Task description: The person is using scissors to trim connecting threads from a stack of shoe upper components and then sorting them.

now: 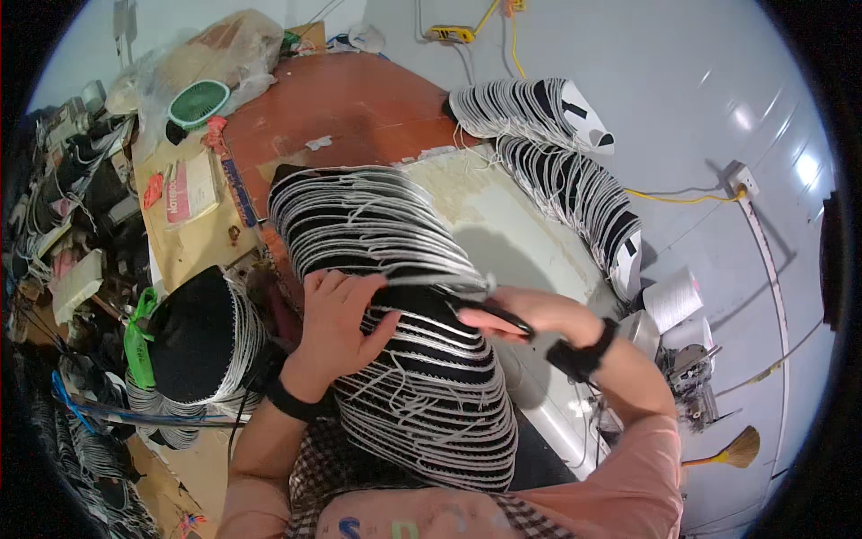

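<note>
A long overlapping stack of black fabric pieces with white corded edges (422, 359) stretches across the middle, loose white thread ends hanging from it. My left hand (337, 319) lies on the stack's left side, thumb spread from the fingers, over a bare black piece (409, 296). At the stack's right side, my right hand (507, 314) is closed round what looks like black-handled scissors (512, 316). Their blades are hard to make out against the black fabric and blurred white edging. Both wrists wear black bands.
Two more rows of edged pieces (566, 184) lie at the back right. White thread cones (673, 296) stand beside machine parts (691, 377) on the right. At left are a bundle of black pieces (202, 332), a notebook (190, 189), a green basket (199, 103) and piled clutter.
</note>
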The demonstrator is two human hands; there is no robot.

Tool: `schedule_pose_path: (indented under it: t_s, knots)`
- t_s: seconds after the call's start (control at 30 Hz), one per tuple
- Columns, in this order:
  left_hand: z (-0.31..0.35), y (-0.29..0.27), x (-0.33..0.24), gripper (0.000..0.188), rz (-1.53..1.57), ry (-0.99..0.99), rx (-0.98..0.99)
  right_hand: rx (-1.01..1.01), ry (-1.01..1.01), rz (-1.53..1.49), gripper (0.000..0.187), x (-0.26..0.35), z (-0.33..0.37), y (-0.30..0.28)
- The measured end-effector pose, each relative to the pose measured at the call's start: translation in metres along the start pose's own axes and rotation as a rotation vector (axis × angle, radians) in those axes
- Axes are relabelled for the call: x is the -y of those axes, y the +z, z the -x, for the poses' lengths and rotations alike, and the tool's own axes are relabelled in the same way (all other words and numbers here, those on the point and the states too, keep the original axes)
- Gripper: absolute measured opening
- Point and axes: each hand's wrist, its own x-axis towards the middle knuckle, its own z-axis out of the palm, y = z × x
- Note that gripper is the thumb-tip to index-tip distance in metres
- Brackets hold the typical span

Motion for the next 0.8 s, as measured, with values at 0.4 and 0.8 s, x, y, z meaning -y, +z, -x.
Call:
schedule_pose_path:
  t_s: [0.4, 0.8]
  knots:
    - [0.003, 0.001, 0.001, 0.023, -0.005, -0.036, -0.08, 0.198, -0.023, -0.073, 0.067, 0.004, 0.055, -0.027]
    - [0.002, 0.001, 0.003, 0.018, -0.041, 0.022, -0.057, 0.258, 0.023, -0.111, 0.084, -0.005, 0.002, -0.012]
